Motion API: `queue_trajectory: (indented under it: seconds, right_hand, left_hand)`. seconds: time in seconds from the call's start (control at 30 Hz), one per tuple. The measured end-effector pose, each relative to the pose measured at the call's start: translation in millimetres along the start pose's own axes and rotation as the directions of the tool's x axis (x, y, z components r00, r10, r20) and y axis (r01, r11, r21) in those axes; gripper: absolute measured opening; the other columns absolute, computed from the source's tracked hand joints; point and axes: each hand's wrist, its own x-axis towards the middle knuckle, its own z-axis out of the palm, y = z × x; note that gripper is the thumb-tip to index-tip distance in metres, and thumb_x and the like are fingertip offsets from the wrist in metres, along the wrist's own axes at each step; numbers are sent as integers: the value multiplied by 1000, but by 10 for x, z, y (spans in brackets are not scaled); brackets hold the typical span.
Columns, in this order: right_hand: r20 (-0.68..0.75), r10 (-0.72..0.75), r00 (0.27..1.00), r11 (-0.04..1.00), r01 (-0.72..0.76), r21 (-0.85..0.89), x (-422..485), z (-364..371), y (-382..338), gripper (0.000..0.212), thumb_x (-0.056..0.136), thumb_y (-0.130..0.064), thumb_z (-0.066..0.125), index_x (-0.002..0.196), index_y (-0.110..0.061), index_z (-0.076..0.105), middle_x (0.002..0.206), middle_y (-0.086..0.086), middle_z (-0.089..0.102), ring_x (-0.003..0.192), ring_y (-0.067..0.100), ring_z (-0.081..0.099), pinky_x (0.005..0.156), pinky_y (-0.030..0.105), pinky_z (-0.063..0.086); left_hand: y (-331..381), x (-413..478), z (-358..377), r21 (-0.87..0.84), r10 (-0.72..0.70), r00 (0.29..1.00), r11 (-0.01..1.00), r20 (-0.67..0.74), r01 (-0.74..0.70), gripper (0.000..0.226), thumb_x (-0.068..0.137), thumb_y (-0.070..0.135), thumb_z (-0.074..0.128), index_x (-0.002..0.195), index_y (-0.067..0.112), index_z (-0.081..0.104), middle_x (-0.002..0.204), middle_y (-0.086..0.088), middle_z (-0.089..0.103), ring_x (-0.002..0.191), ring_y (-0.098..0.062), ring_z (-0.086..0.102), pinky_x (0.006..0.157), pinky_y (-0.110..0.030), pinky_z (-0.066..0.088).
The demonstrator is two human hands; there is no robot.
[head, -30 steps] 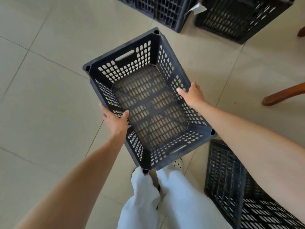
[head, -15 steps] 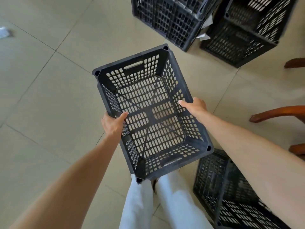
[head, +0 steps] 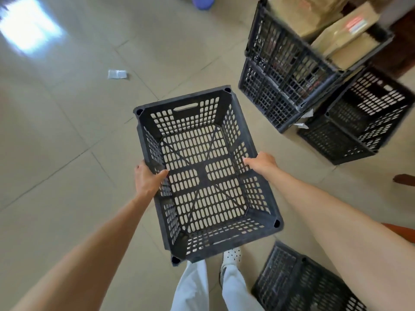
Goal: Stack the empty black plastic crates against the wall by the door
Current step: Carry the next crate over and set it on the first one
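I carry an empty black plastic crate [head: 203, 140] with slotted walls and floor, held level above the tiled floor in front of my legs. My left hand [head: 147, 177] grips its left rim, thumb hooked inside. My right hand [head: 261, 163] grips the right rim opposite. Another empty black crate [head: 298, 286] sits on the floor at the bottom right. An empty black crate [head: 361, 122] stands at the right, beside a stack of two black crates [head: 283, 70] whose top one holds cardboard boxes.
Beige floor tiles spread to the left, with a small clear plastic scrap [head: 116, 74] lying on them and a bright light patch at the top left. A purple object [head: 202, 2] shows at the top edge. Brown wooden furniture parts [head: 403, 178] sit at the right edge.
The view has tilted up and forward, bringing the crate stack with boxes and the far floor into sight. The carried crate has straightened in my hands, and both grips are unchanged.
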Motion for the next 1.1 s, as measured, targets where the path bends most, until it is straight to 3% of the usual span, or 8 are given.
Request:
queue_trajectory:
  seconds: [0.1, 0.23, 0.33, 0.53, 0.8, 0.9, 1.03, 1.1]
  right_hand:
    - [10, -93, 996, 994, 93, -49, -350, -76, -350, 50, 90, -39, 64, 126, -4, 59, 126, 14, 60, 115, 33, 58, 92, 39, 49]
    - [24, -222, 975, 969, 223, -110, -851, -59, -793, 28, 91, -25, 64, 107, -2, 61, 109, 13, 63, 90, 26, 57, 74, 32, 45]
    - [39, -318, 947, 928, 320, -192, -1233, 56, -1123, 28, 93, -23, 62, 109, -1, 61, 109, 13, 62, 90, 27, 55, 74, 33, 45]
    - [128, -504, 854, 807, 519, -283, -2107, 596, -1846, 11, 94, -16, 60, 91, -6, 57, 90, 10, 62, 79, 23, 59, 76, 37, 54]
    - [335, -632, 699, 613, 715, -335, -3515, 1761, -2589, 11, 96, -15, 55, 91, -6, 56, 84, 9, 62, 82, 26, 67, 78, 38, 59]
    - [424, -638, 642, 554, 766, -327, -4071, 2259, -2745, 10, 97, -13, 53, 89, -7, 55, 83, 10, 62, 78, 24, 67, 71, 35, 59]
    - [554, -634, 539, 445, 841, -310, -4780, 2936, -2883, 7, 98, -9, 50, 102, -7, 55, 90, 10, 63, 77, 22, 65, 67, 33, 58]
    - [620, -618, 484, 374, 874, -309, -5138, 3257, -2906, 9, 98, -8, 49, 105, -4, 54, 92, 10, 60, 73, 19, 61, 57, 27, 52]
  left_hand:
    - [-47, -217, -477, -15, -3, 997, 1000, -71, 2, 65, 80, 21, 76, 134, 6, 42, 124, -12, 52, 110, -27, 55, 98, -44, 49]
    - [-327, -491, -1134, -15, -16, 990, 1000, -142, 14, 52, 81, 9, 70, 124, 11, 40, 116, -14, 59, 100, -27, 60, 85, -38, 52]
    - [-603, -736, -1596, -2, -25, 976, 1000, -215, 26, 50, 80, 7, 72, 117, 14, 39, 114, -13, 59, 100, -27, 60, 85, -43, 54]
    - [-1334, -1287, -2499, -49, -147, 924, 989, -353, 139, 46, 78, 8, 72, 111, 11, 41, 104, -12, 60, 92, -26, 59, 77, -41, 54]
    - [-2600, -2236, -3536, -214, -395, 787, 919, -473, 332, 51, 74, 14, 73, 114, 9, 43, 107, -13, 60, 97, -30, 59, 78, -42, 50]
    - [-3112, -2628, -3801, -262, -472, 725, 882, -501, 393, 52, 74, 15, 75, 114, 7, 43, 109, -14, 59, 98, -30, 58, 77, -40, 49]
    - [-3766, -3160, -4061, -348, -569, 622, 822, -538, 451, 50, 74, 15, 75, 110, 7, 42, 106, -14, 57, 93, -29, 57, 74, -40, 49]
    - [-4065, -3448, -4150, -387, -618, 563, 785, -549, 483, 51, 74, 14, 75, 111, 8, 41, 106, -15, 56, 92, -30, 58, 70, -38, 47]
